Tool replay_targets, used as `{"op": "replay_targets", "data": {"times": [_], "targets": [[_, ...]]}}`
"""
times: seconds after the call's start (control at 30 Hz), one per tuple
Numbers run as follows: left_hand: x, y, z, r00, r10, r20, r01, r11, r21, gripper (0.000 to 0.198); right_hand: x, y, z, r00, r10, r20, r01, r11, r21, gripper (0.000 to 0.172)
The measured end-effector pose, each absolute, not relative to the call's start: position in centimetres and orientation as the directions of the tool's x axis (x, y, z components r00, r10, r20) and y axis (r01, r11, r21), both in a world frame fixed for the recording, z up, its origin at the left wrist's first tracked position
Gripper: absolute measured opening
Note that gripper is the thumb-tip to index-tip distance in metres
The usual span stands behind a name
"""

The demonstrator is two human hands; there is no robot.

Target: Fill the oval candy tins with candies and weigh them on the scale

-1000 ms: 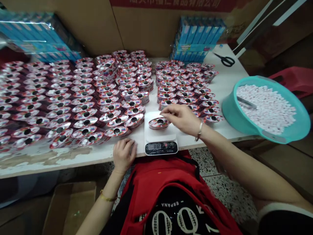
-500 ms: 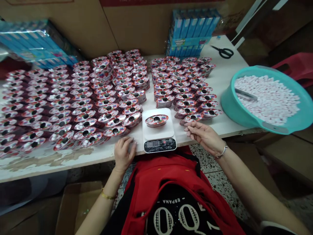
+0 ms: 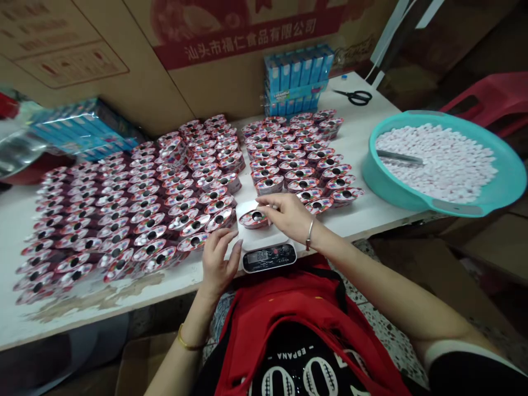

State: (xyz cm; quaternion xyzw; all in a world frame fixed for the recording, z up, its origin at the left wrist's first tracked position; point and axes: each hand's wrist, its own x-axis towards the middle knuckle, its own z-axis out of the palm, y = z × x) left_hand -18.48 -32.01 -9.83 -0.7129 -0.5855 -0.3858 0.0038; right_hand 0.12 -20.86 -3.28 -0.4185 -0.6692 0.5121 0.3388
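A small red-and-white printed packet with a dark round hole in its top sits on a white digital scale, whose display appears to read 866 or 86.6. Over the packet's right end is my right hand, thumb and fingers pinched together near the hole. Whatever may be between those fingertips is too small to make out. At the scale's left edge my left hand holds nothing, thumb apart from its bent fingers, close to the front packets. Similar packets stand in rows behind the scale.
A turquoise basin full of small white pieces stands at right, a metal tool lying in it. Black scissors, shrink-wrapped blue boxes and a large carton are at the back. A metal bowl is far left.
My right hand has moved left from beside the scale to over the packet on it. My left hand has turned, its thumb spreading toward the scale. The camera view has tilted up.
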Motion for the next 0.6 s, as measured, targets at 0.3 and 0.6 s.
{"op": "replay_targets", "data": {"times": [0.3, 0.6], "targets": [[-18.9, -30.0, -8.5, 0.02, 0.843, 0.537, 0.816, -0.325, 0.479, 0.025, 7.4, -23.9, -6.9, -0.339, 0.854, -0.395, -0.271, -0.491, -0.828, 0.021], [-17.9, -26.8, -8.2, 0.24, 0.915, 0.325, 0.858, -0.356, 0.369, 0.051, 11.8, -26.6, -12.6, -0.183, 0.812, -0.555, -0.293, -0.584, -0.757, 0.031]]}}
